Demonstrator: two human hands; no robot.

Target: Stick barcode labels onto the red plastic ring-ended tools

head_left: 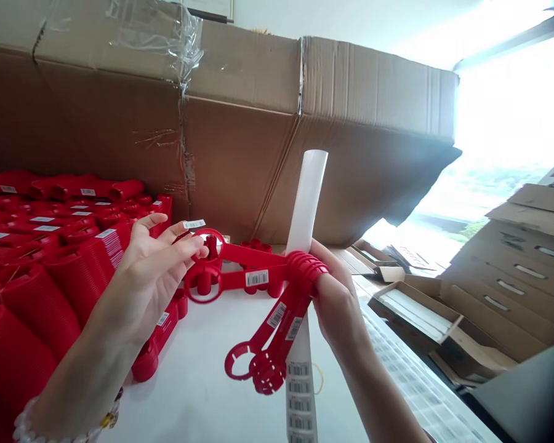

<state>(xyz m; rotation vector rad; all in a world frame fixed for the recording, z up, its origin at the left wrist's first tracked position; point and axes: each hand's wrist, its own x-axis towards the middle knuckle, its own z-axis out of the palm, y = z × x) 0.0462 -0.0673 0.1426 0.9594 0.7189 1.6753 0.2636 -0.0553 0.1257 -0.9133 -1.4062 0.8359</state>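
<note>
My right hand [335, 292] is closed around a bunch of red plastic ring-ended wrenches [263, 261], their stacked ends gathered by its fingers. Some point left, others down, and several carry barcode labels. A white strip of barcode labels [300, 394] passes behind the wrenches in that hand; its bare backing [309, 191] sticks up above. My left hand [159, 264] has a small barcode label [194, 224] at a fingertip. Its thumb side is close to the upper red ring; whether it touches is unclear.
Stacked red wrenches [69, 277] with labels fill the left side. Large cardboard boxes [240, 141] stand behind the white table [189, 394]. More red pieces lie behind the held bunch. A sheet of labels [406, 369] and open cartons [420, 307] are at right.
</note>
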